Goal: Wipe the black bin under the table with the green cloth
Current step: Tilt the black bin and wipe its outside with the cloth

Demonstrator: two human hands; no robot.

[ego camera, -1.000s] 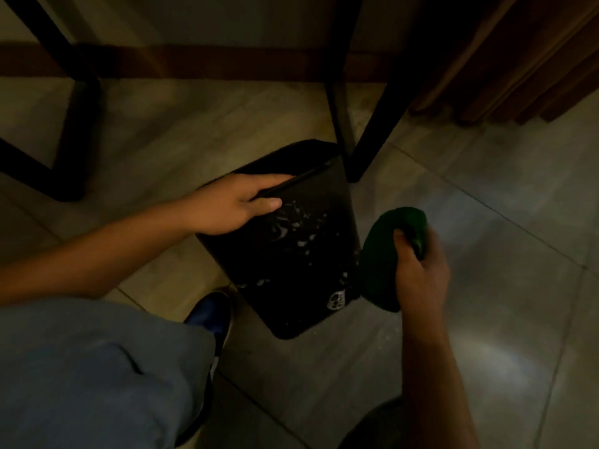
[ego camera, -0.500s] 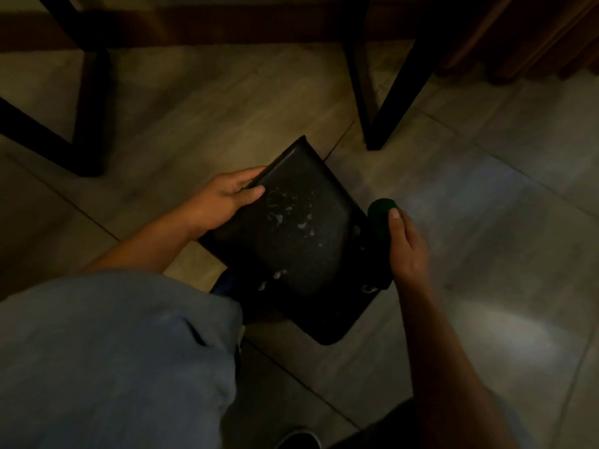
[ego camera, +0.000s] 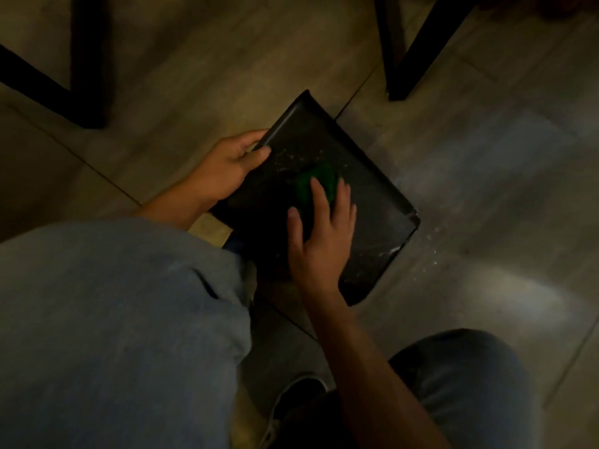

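Swung in off the bin's side since a moment ago, right hand [ego camera: 319, 236] now pressing green cloth [ego camera: 316, 183] flat-fingered onto tilted black bin [ego camera: 366, 202], left hand [ego camera: 227, 168] gripping its rim — light, stiff, slick plastic, best steadied there.

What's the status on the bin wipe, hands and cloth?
Left hand grips the black bin at its edge. Right hand presses the green cloth flat on the bin's side. White specks remain near the corner. Nothing in the way.
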